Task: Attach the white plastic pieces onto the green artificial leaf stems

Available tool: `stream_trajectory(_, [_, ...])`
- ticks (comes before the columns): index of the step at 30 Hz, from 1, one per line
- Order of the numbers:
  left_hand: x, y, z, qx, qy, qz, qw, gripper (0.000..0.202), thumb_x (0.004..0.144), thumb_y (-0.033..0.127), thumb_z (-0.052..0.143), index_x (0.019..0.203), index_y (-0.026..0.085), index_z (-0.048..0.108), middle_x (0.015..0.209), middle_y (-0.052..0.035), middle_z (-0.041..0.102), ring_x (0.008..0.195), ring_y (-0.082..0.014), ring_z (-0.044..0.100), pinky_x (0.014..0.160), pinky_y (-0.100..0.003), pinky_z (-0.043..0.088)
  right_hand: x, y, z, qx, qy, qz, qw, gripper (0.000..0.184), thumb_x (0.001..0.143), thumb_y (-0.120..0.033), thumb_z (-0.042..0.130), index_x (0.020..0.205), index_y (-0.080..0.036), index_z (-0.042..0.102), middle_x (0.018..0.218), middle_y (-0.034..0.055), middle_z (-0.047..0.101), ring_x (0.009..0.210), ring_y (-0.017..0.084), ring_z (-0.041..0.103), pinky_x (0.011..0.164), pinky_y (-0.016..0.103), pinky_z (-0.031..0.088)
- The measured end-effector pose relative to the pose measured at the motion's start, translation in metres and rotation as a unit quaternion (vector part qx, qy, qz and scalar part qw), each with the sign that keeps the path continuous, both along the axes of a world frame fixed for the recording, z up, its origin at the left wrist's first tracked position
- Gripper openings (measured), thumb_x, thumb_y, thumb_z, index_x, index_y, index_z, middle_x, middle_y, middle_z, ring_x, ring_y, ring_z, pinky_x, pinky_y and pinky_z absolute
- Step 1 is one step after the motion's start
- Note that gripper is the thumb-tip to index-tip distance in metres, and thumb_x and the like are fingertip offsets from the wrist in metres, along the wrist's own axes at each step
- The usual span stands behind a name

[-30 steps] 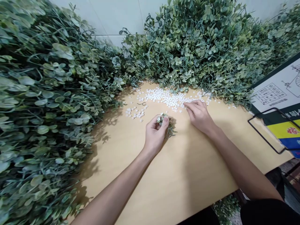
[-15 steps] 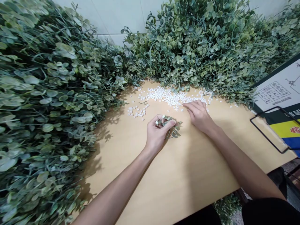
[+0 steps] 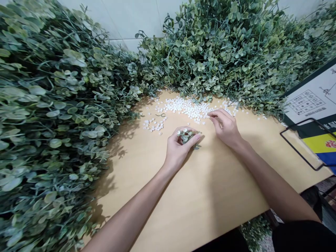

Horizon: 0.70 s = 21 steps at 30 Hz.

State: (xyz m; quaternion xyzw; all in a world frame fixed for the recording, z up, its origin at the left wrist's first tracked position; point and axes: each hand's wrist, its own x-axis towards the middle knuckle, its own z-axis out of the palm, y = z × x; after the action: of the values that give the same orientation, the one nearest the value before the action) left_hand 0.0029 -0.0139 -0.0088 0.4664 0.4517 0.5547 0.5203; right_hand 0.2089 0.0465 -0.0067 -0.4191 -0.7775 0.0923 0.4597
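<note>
My left hand is closed around a small sprig of artificial greenery, its thumb laid across the leaves. Several round white tips show on the sprig near the fingers. At the right end of a scattered heap of small white bead-like pieces, my right hand has thumb and forefinger brought together in a pinch. Whatever is between those fingertips is too small to make out. A smaller group of white pieces lies to the left, beside a short loose stem.
Bushy artificial foliage rises along the left side and the back of the wooden table. At right, a printed board leans near a black wire frame. Tiled wall stands behind.
My right hand has drawn slightly to the right, its fingers now more curled. My left hand has turned the sprig a little, so its white tips face up more.
</note>
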Motion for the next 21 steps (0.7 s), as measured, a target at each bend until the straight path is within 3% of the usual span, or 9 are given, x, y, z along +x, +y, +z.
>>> stream_trajectory(3, [0.0,0.001,0.0,0.054,0.053,0.036,0.996,0.022,0.089,0.04,0.079,0.091,0.019,0.075,0.106,-0.0072,0.069,0.099,-0.0183,0.065,0.091,-0.031,0.055,-0.005,-0.002,0.003,-0.05,0.077,0.012,0.996,0.015,0.1,-0.021,0.059,0.11,-0.021,0.07,0.106,0.0079,0.073,0.095,0.021,0.069,0.088,0.036,0.056])
stream_trajectory(7, [0.003,-0.001,0.005,0.07,0.016,0.051,0.996,0.029,0.094,0.047,0.072,0.083,0.02,0.069,0.098,-0.0061,0.066,0.092,-0.0168,0.064,0.085,-0.03,0.055,-0.01,-0.006,0.006,-0.161,0.195,0.042,0.967,0.016,0.096,-0.031,0.069,0.109,-0.022,0.071,0.108,0.0069,0.074,0.1,0.021,0.071,0.094,0.037,0.057])
stream_trajectory(9, [0.006,-0.003,0.008,0.061,-0.012,0.048,0.997,0.031,0.084,0.043,0.083,0.081,0.02,0.062,0.092,-0.0032,0.064,0.086,-0.0152,0.064,0.081,-0.029,0.056,-0.012,-0.007,0.008,-0.204,0.246,0.055,0.946,0.02,0.092,-0.035,0.075,0.106,-0.022,0.071,0.106,0.0061,0.074,0.099,0.02,0.071,0.093,0.035,0.058])
stream_trajectory(11, [0.008,-0.005,0.01,0.043,-0.04,0.031,0.998,0.045,0.066,0.031,0.096,0.081,0.02,0.055,0.091,-0.0001,0.062,0.084,-0.0141,0.065,0.078,-0.028,0.057,-0.013,-0.008,0.011,-0.243,0.285,0.065,0.925,0.026,0.088,-0.04,0.08,0.104,-0.022,0.07,0.099,0.0048,0.073,0.094,0.019,0.071,0.086,0.033,0.059])
stream_trajectory(13, [0.009,-0.005,0.009,0.027,-0.069,0.011,0.997,0.055,0.058,0.022,0.099,0.083,0.021,0.05,0.091,0.0017,0.061,0.086,-0.0145,0.067,0.081,-0.029,0.059,-0.013,-0.008,0.013,-0.275,0.314,0.078,0.905,0.032,0.084,-0.043,0.084,0.103,-0.022,0.07,0.093,0.0038,0.073,0.089,0.019,0.072,0.078,0.031,0.059])
stream_trajectory(21, [0.007,-0.003,0.004,0.028,-0.06,0.017,0.998,0.044,0.079,0.025,0.087,0.08,0.022,0.044,0.086,-0.0008,0.07,0.1,-0.0198,0.073,0.103,-0.04,0.055,-0.014,-0.008,0.011,-0.326,0.36,0.134,0.863,0.035,0.08,-0.041,0.089,0.104,-0.021,0.073,0.093,0.0047,0.078,0.082,0.017,0.074,0.074,0.03,0.059])
